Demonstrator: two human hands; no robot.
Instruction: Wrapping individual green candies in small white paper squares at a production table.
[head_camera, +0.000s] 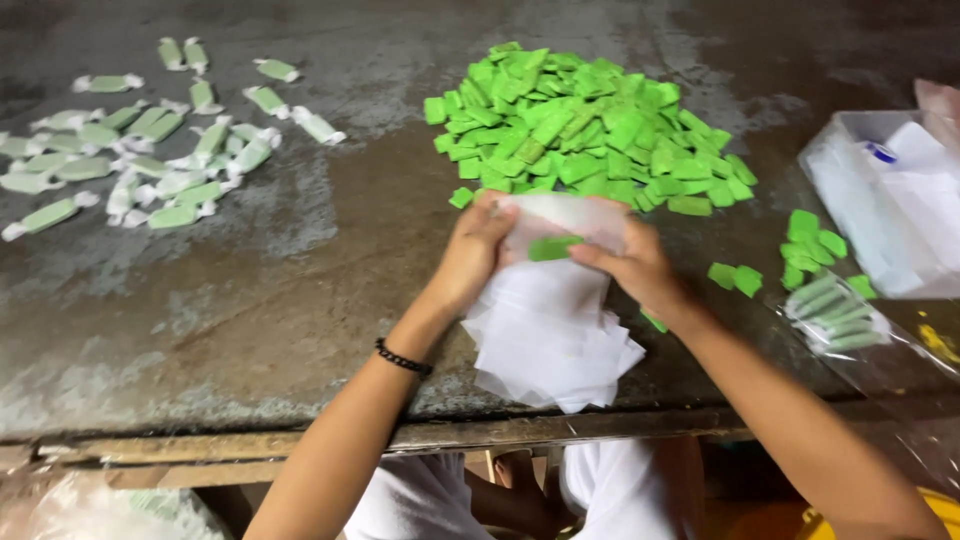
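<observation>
So both hands are up at the top of a stack of white wrapper sheets (550, 330), right at the near edge of the big green pile (585, 130). The left hand (473, 250) and right hand (632, 262) are each curled in, fingers closed on the edges of one thin translucent sheet (570, 215) with a single green candy piece (552, 247) sitting in the middle of it.

That piece looks like a small flat rectangle, bright green, matte. I'd guess it's light and a bit soft or sticky, so pinching it by the short ends through the paper seems the way to go. The sheet itself is flimsy and would crumple or slip easily, best held at its side edges.

Off to the far left there's a scatter of wrapped candies (150, 160) with twisted ends. On the right, a clear bag (885, 200) of more sheets, plus a few loose green pieces (810, 240) beside it.
</observation>
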